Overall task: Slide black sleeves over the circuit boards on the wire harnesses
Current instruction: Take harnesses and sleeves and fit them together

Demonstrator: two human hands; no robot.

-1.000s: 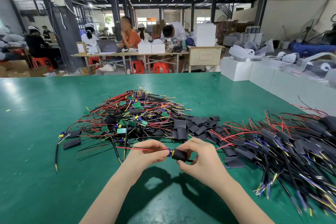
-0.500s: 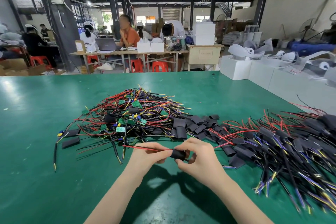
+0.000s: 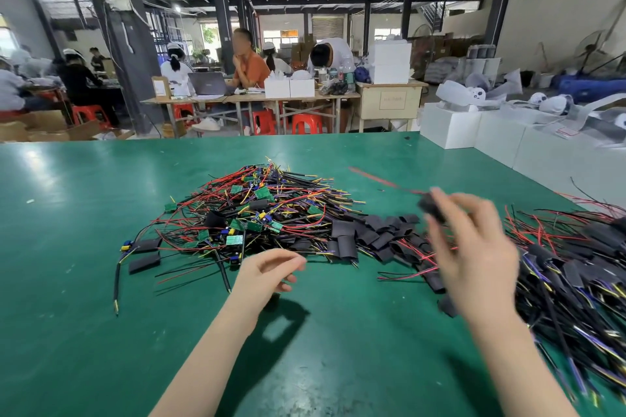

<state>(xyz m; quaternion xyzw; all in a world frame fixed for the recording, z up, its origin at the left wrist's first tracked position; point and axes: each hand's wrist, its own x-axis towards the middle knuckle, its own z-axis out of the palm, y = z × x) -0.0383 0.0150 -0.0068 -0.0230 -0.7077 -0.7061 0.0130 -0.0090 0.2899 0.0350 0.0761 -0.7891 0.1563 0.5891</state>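
Your right hand [image 3: 474,257] is up off the green bench [image 3: 84,247] at about 3 o'clock and badly motion-blurred. Its fingertips look pinched on a dark blob, probably a sleeved board [image 3: 431,205], with a faint red wire [image 3: 376,178] streaking off toward 11 o'clock, but the blur is too heavy to be certain of the grip.

Your left hand [image 3: 267,269] sits near the middle, fingers loosely curled, holding nothing, just at the near edge of the unsleeved harness pile [image 3: 257,210] with its green circuit boards showing at 12 o'clock.

The loose black sleeves [image 3: 366,234] lie between that pile and the finished harness heap [image 3: 582,267], which spreads out at 3 to 4 o'clock under and past your right hand. Two stray sleeves [image 3: 145,262] lie out at 9 o'clock beside a black cable [image 3: 117,284].
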